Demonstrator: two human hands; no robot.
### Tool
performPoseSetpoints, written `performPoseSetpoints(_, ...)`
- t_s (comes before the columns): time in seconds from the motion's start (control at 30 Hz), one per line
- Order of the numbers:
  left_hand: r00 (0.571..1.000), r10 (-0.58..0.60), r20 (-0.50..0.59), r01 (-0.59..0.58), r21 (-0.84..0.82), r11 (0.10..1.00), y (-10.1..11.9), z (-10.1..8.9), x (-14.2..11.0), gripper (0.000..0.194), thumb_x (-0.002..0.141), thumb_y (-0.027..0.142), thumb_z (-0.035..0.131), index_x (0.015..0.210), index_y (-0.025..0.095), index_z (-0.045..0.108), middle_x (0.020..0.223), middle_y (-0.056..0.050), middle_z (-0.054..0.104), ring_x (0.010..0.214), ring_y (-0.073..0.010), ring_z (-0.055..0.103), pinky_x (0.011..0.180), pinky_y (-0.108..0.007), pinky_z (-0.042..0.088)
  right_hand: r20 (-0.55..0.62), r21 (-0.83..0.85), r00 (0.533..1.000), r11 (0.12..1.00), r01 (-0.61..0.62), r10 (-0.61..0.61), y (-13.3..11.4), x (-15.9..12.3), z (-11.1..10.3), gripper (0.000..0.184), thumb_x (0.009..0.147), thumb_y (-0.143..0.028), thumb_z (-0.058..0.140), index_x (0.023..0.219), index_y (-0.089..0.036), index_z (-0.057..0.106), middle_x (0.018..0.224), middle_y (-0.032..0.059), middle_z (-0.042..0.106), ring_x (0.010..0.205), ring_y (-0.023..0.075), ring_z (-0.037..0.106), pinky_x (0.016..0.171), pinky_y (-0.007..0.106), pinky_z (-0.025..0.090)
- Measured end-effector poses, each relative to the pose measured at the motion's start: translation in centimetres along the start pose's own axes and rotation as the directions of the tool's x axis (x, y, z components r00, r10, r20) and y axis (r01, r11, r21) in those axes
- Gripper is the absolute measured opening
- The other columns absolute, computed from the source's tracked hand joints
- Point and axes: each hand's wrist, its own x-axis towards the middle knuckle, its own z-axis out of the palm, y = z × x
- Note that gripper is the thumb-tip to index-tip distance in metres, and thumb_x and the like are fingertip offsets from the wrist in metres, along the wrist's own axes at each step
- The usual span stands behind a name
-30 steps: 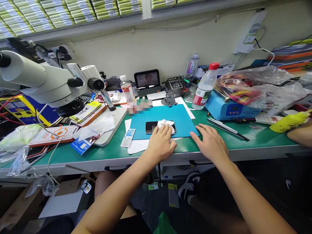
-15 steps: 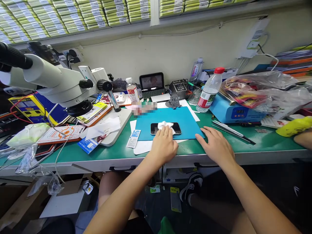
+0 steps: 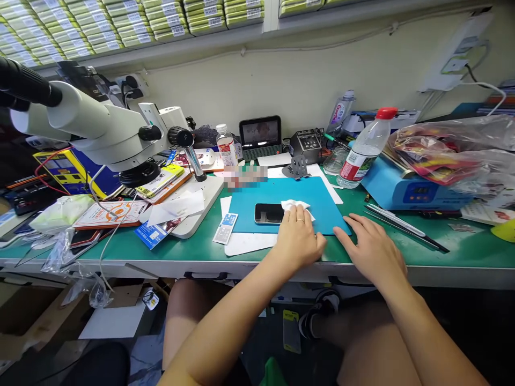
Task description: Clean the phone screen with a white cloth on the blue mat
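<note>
A smartphone (image 3: 269,213) lies screen up on a blue mat (image 3: 289,187). Its right end is hidden beneath a crumpled white wipe (image 3: 295,206) and my fingers. My left hand (image 3: 298,238) presses the wipe down on that end, fingers together over the cloth. At the mat's front right corner rests my right hand (image 3: 374,244), fingers stretched out and spread on the green bench top, holding nothing. A small printed card (image 3: 225,229) and white paper (image 3: 245,244) stick out from under the mat's left side.
A microscope (image 3: 100,128) stands at the left over booklets. Behind the mat are a small screen (image 3: 260,131) and a black metal bracket (image 3: 296,167). To the right are a red-capped bottle (image 3: 364,153), tweezers (image 3: 406,228) and a blue device (image 3: 418,193) under plastic bags.
My left hand and the wipe have slid right along the phone, uncovering its left and middle. My right hand stays by the mat's corner. The whole view has shifted slightly.
</note>
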Motion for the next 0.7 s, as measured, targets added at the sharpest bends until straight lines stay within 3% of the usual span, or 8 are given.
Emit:
performPoseSetpoints(0.1, 0.999, 0.019, 0.027, -0.018, -0.021, 1.000, -1.8, -0.5, -1.4, 0.066, 0.101, 0.037, 0.033, 0.152, -0.004, 0.033, 0.161, -0.024, 0.028, 0.152, -0.0341, 0.025, 0.125, -0.045, 0.024, 0.003, 0.006, 1.000, 1.000, 0.003, -0.003, 0.8, -0.1, 0.3, 0.060, 0.098, -0.057, 0.038, 0.125, -0.011, 0.066, 0.135, 0.0175, 0.064, 0.127, 0.0378, 0.056, 0.104, 0.055, 0.048)
performPoseSetpoints(0.17, 0.999, -0.031, 0.029, 0.031, -0.003, 1.000, -3.9, -1.0, -2.9, 0.064, 0.101, 0.035, 0.032, 0.152, -0.002, 0.034, 0.162, -0.023, 0.027, 0.152, -0.0343, 0.025, 0.125, -0.046, 0.024, -0.017, 0.024, 1.000, 1.000, -0.003, 0.004, 0.5, 0.0, 0.2, 0.060, 0.098, -0.058, 0.040, 0.125, -0.012, 0.066, 0.135, 0.0182, 0.063, 0.128, 0.0399, 0.054, 0.103, 0.058, 0.047)
performPoseSetpoints(0.23, 0.999, -0.040, 0.008, 0.040, 0.020, 0.999, -5.7, -1.3, -4.1, 0.061, 0.101, 0.031, 0.031, 0.152, -0.001, 0.034, 0.163, -0.021, 0.027, 0.152, -0.0331, 0.027, 0.124, -0.046, 0.026, -0.092, 0.078, 0.995, 0.996, 0.052, -0.044, -1.1, 0.3, -0.2, 0.059, 0.098, -0.056, 0.040, 0.126, -0.011, 0.065, 0.138, 0.0194, 0.061, 0.134, 0.0402, 0.050, 0.108, 0.059, 0.043)
performPoseSetpoints(0.3, 1.000, -0.023, -0.013, 0.023, 0.033, 0.999, -6.6, -1.4, -4.7, 0.058, 0.100, 0.029, 0.031, 0.151, 0.003, 0.038, 0.162, -0.017, 0.031, 0.151, -0.0341, 0.029, 0.124, -0.049, 0.027, -0.161, 0.163, 0.972, 0.967, 0.197, -0.171, -4.1, 0.9, -0.5, 0.057, 0.100, -0.051, 0.039, 0.131, -0.009, 0.062, 0.142, 0.0191, 0.058, 0.140, 0.0359, 0.045, 0.115, 0.055, 0.037)
performPoseSetpoints(0.37, 1.000, 0.019, -0.024, -0.018, 0.037, 0.999, -6.9, -1.7, -4.8, 0.056, 0.101, 0.030, 0.031, 0.152, 0.008, 0.039, 0.162, -0.015, 0.035, 0.150, -0.0366, 0.030, 0.123, -0.054, 0.027, -0.069, 0.273, 0.935, 0.895, 0.353, -0.348, -7.8, 1.7, -0.6, 0.055, 0.102, -0.049, 0.039, 0.139, -0.011, 0.056, 0.147, 0.0163, 0.056, 0.141, 0.0293, 0.046, 0.117, 0.048, 0.037)
performPoseSetpoints(0.47, 0.996, 0.093, -0.015, -0.093, 0.026, 0.995, -7.3, -2.2, -5.1, 0.055, 0.102, 0.029, 0.031, 0.154, 0.014, 0.036, 0.161, -0.012, 0.037, 0.149, -0.0346, 0.033, 0.123, -0.057, 0.025, 0.129, 0.378, 0.876, 0.840, 0.390, -0.464, -12.0, 2.9, -0.4, 0.061, 0.104, -0.053, 0.032, 0.144, -0.012, 0.051, 0.148, 0.0164, 0.055, 0.140, 0.0287, 0.047, 0.115, 0.050, 0.038)
performPoseSetpoints(0.6, 0.993, 0.119, 0.015, -0.119, 0.018, 0.993, -8.9, -2.7, -6.1, 0.050, 0.103, 0.029, 0.030, 0.150, 0.020, 0.042, 0.162, -0.010, 0.035, 0.150, -0.0332, 0.032, 0.122, -0.062, 0.022, 0.236, 0.398, 0.802, 0.807, 0.436, -0.549, -13.0, 4.2, 0.5, 0.065, 0.104, -0.057, 0.024, 0.147, -0.014, 0.048, 0.152, 0.0149, 0.051, 0.143, 0.0275, 0.043, 0.117, 0.054, 0.034)
performPoseSetpoints(0.7, 0.995, 0.095, 0.019, -0.095, -0.026, 0.995, -9.9, -2.6, -6.1, 0.052, 0.103, 0.029, 0.029, 0.154, 0.021, 0.035, 0.164, -0.009, 0.030, 0.152, -0.0323, 0.028, 0.122, -0.064, 0.020, 0.274, 0.348, 0.783, 0.817, 0.461, -0.558, -12.5, 4.9, 1.0, 0.069, 0.104, -0.058, 0.021, 0.151, -0.013, 0.042, 0.156, 0.0148, 0.045, 0.146, 0.0276, 0.038, 0.118, 0.057, 0.030)
